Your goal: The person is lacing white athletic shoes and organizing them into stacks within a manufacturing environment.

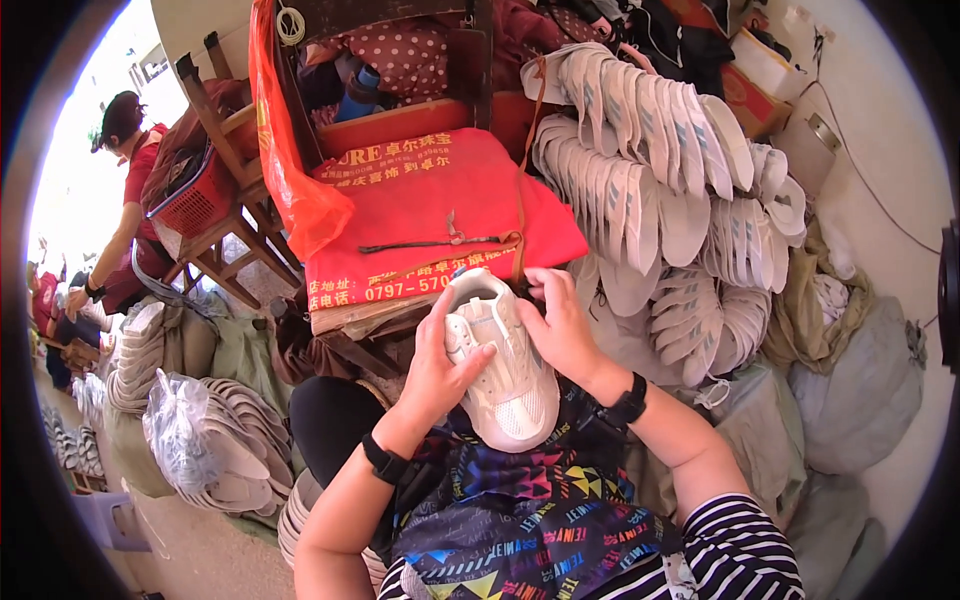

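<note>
A white sneaker (510, 385) lies on my lap with its toe toward me and its opening pointing away. My left hand (435, 370) grips its left side, the thumb pressed across the laces. My right hand (560, 325) holds the right side near the collar, fingers curled at the opening. Both wrists carry black bands. A patterned dark apron (520, 510) covers my lap under the shoe.
Stacks of white shoe uppers (660, 180) are piled to the right. A red cloth (430, 215) covers a wooden stool ahead, with an orange plastic bag (295, 180) hanging beside it. More white stacks (220, 440) sit left. A person in red (135, 190) works at far left.
</note>
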`<act>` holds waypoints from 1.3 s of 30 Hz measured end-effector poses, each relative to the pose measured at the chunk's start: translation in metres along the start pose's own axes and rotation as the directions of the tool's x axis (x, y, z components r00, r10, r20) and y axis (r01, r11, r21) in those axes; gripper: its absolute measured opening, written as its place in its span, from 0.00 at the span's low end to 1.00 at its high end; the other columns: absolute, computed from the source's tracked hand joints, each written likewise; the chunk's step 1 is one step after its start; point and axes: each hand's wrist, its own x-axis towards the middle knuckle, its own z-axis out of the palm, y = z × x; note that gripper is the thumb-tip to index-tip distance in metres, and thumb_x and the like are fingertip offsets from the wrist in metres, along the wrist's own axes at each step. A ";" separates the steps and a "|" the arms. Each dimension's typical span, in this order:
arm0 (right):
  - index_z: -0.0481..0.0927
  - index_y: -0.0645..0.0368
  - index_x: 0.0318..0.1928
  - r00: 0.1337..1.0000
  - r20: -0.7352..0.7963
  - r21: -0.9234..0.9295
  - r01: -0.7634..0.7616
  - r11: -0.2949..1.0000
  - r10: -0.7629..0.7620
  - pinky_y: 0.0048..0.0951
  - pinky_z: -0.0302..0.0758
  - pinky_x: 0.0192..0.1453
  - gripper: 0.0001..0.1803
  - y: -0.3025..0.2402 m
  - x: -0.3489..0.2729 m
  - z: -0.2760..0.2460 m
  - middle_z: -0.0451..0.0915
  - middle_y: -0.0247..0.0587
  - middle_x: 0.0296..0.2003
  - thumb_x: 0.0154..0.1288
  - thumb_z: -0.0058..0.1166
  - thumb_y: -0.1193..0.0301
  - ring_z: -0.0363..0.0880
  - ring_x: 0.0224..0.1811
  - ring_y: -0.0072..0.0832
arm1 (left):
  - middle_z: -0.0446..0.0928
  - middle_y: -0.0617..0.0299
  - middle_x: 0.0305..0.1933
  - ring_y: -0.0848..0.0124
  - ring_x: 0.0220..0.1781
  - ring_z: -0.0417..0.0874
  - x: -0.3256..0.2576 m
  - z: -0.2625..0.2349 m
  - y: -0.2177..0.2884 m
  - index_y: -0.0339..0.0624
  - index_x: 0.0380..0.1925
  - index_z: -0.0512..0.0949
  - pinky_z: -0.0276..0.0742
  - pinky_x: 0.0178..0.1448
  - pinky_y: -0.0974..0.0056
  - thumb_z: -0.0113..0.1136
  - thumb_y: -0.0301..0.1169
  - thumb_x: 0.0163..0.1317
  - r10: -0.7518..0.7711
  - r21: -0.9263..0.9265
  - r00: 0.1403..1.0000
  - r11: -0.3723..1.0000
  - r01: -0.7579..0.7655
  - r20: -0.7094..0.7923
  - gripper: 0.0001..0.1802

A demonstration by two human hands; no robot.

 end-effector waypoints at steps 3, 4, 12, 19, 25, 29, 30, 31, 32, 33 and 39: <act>0.63 0.67 0.63 0.984 0.095 0.417 0.097 0.904 -0.149 0.39 0.64 0.68 0.32 -0.011 0.014 0.005 0.68 0.56 0.58 0.67 0.57 0.62 0.67 0.63 0.46 | 0.62 0.42 0.67 0.53 0.68 0.66 0.007 0.001 0.008 0.40 0.72 0.52 0.65 0.70 0.55 0.68 0.38 0.59 -0.103 0.020 0.989 0.995 0.102 0.102 0.47; 0.61 0.67 0.65 0.979 0.147 0.450 0.064 0.891 -0.144 0.39 0.60 0.71 0.33 -0.010 0.010 0.018 0.64 0.57 0.61 0.68 0.55 0.62 0.63 0.66 0.46 | 0.62 0.42 0.67 0.53 0.68 0.66 0.004 0.001 -0.001 0.40 0.72 0.52 0.65 0.70 0.55 0.68 0.38 0.59 -0.107 0.020 0.989 0.994 0.105 0.104 0.47; 0.58 0.70 0.65 0.957 0.237 0.492 0.031 0.870 -0.168 0.38 0.57 0.72 0.33 0.012 0.004 0.037 0.60 0.59 0.63 0.71 0.49 0.59 0.60 0.68 0.48 | 0.61 0.46 0.65 0.58 0.67 0.65 -0.004 0.012 -0.034 0.37 0.68 0.55 0.64 0.70 0.56 0.64 0.36 0.63 -0.198 -0.387 0.976 0.896 0.219 0.094 0.39; 0.55 0.69 0.67 0.958 0.281 0.491 -0.095 0.866 -0.054 0.40 0.58 0.72 0.39 0.019 0.001 0.036 0.58 0.64 0.64 0.71 0.50 0.51 0.59 0.69 0.51 | 0.67 0.45 0.53 0.53 0.56 0.69 0.021 0.015 -0.020 0.32 0.43 0.71 0.67 0.60 0.57 0.63 0.31 0.62 -0.143 0.182 0.976 0.968 0.172 -0.164 0.16; 0.54 0.68 0.69 0.937 0.291 0.636 -0.341 0.693 0.194 0.41 0.63 0.70 0.50 0.043 -0.005 0.034 0.60 0.63 0.64 0.63 0.57 0.43 0.61 0.69 0.47 | 0.67 0.47 0.53 0.54 0.57 0.68 0.014 0.011 -0.027 0.32 0.44 0.69 0.64 0.63 0.57 0.57 0.28 0.65 -0.054 0.166 0.992 0.983 0.073 -0.118 0.13; 0.48 0.65 0.71 0.963 -0.158 0.447 -0.127 0.886 0.217 0.38 0.75 0.57 0.48 0.059 0.009 -0.015 0.57 0.56 0.66 0.62 0.62 0.54 0.65 0.64 0.45 | 0.65 0.44 0.56 0.51 0.60 0.66 0.007 0.014 -0.028 0.32 0.51 0.66 0.61 0.67 0.54 0.55 0.29 0.67 -0.062 0.212 0.993 0.974 0.083 -0.102 0.16; 0.48 0.64 0.71 0.932 -0.332 0.319 -0.033 0.947 0.144 0.38 0.76 0.54 0.48 0.072 0.013 -0.022 0.56 0.55 0.67 0.62 0.63 0.56 0.66 0.63 0.44 | 0.64 0.44 0.57 0.51 0.61 0.65 0.008 0.018 -0.026 0.32 0.52 0.65 0.61 0.67 0.54 0.54 0.29 0.67 -0.084 0.230 0.992 0.968 0.105 -0.099 0.17; 0.49 0.61 0.72 0.906 -0.390 0.268 -0.057 0.962 0.162 0.37 0.76 0.53 0.46 0.071 0.021 -0.036 0.56 0.54 0.68 0.63 0.62 0.59 0.67 0.62 0.43 | 0.63 0.43 0.57 0.51 0.61 0.65 0.008 0.018 -0.024 0.32 0.53 0.65 0.60 0.68 0.54 0.54 0.29 0.68 -0.101 0.215 0.991 0.970 0.117 -0.084 0.18; 0.56 0.62 0.69 0.877 -0.460 0.196 -0.051 0.979 0.137 0.36 0.78 0.50 0.38 0.083 0.029 -0.042 0.60 0.52 0.67 0.65 0.60 0.64 0.72 0.58 0.41 | 0.63 0.43 0.57 0.51 0.61 0.65 0.009 0.018 -0.028 0.32 0.53 0.65 0.60 0.68 0.54 0.54 0.29 0.68 -0.107 0.213 0.992 0.970 0.119 -0.066 0.18; 0.63 0.62 0.64 0.897 -0.401 0.294 -0.064 0.954 0.184 0.34 0.78 0.48 0.31 0.097 0.034 -0.045 0.67 0.49 0.62 0.66 0.59 0.65 0.75 0.52 0.37 | 0.63 0.43 0.57 0.51 0.61 0.64 0.011 0.015 -0.033 0.32 0.53 0.65 0.60 0.68 0.54 0.54 0.30 0.68 -0.064 0.271 0.997 0.960 0.073 -0.042 0.18; 0.81 0.61 0.39 0.896 0.093 0.367 -0.437 0.821 0.435 0.30 0.75 0.37 0.10 0.162 -0.008 -0.065 0.81 0.43 0.28 0.67 0.54 0.66 0.80 0.30 0.28 | 0.65 0.47 0.53 0.55 0.57 0.65 0.017 0.004 -0.030 0.33 0.52 0.66 0.61 0.65 0.56 0.51 0.32 0.71 -0.153 0.297 0.988 0.942 0.157 -0.037 0.16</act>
